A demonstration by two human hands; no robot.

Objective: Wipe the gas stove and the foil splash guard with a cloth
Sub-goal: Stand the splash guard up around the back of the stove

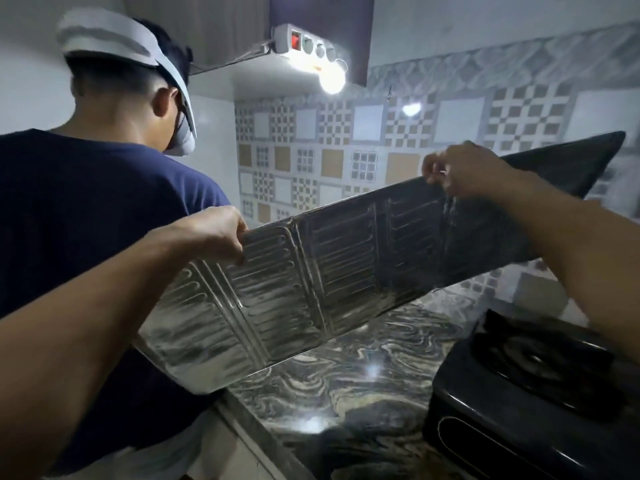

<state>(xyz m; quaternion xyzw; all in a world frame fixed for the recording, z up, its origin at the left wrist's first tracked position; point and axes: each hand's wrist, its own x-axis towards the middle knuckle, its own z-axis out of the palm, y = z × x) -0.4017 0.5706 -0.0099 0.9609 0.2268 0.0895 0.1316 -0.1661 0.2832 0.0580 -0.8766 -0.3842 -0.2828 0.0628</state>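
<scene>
Patterned tiles [367, 157] cover the wall behind the swirled dark marble counter [363, 386], and above this counter we hold the long ribbed silver foil splash guard [329, 271] in the air, tilted. Our left hand [216, 233] pinches its upper edge near the left end, our right hand [460, 171] pinches the upper edge further right. We judge it light, thin and easily creased, so gripping near the folds seems safest. No cloth is visible; the black gas stove [526, 393] sits at right.

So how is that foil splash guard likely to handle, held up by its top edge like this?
The foil splash guard looks thin and creased into panels, so it probably flexes and folds at those creases. Both hands, left and right, pinch it aloft over the counter, suggesting it is light. Easily dented, likely.
</scene>
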